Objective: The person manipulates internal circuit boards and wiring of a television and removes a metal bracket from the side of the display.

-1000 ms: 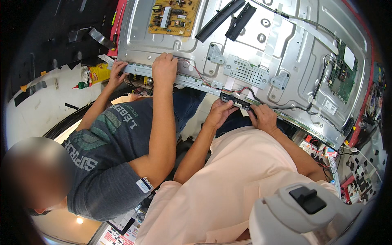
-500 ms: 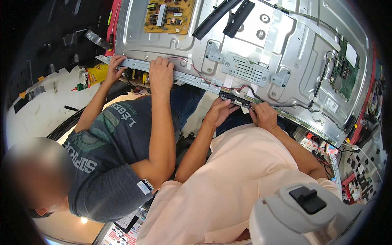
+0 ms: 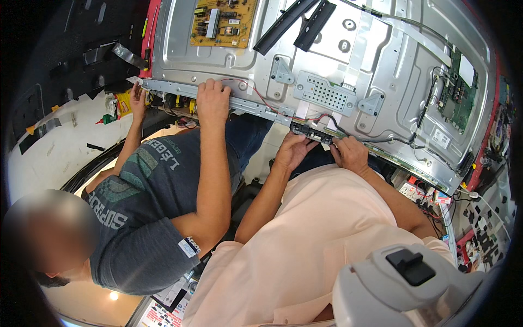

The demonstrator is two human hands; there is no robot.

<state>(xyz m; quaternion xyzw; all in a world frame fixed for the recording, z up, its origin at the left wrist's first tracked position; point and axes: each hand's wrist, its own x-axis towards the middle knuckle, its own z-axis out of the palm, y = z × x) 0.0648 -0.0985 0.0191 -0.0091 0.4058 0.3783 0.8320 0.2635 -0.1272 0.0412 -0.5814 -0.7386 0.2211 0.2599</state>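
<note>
In front of me, the back of a large flat TV panel [image 3: 327, 46] shows its silver metal chassis. At its near edge is a slim black plastic part [image 3: 311, 132], with a red and black cable [image 3: 331, 119] running beside it. My left hand [image 3: 292, 151] pinches the left end of this part, thumb on top. The right hand [image 3: 350, 154] grips its right end, fingers curled at the edge. What lies under the part is hidden. Left of it, a long metal rail [image 3: 180, 89] runs along the same edge.
A co-worker at my left has one hand [image 3: 213, 101] on the rail and another [image 3: 137, 102] at its far left end. The chassis carries a yellow-brown circuit board [image 3: 222, 23], a green circuit board [image 3: 461, 95] and loose black strips [image 3: 316, 24]. Tools and a yellow packet [image 3: 124, 103] lie left.
The co-worker's left-side hand has slid left and down off the rail toward its end. My hands keep their hold on the black part, and the panel has shifted very slightly in view.
</note>
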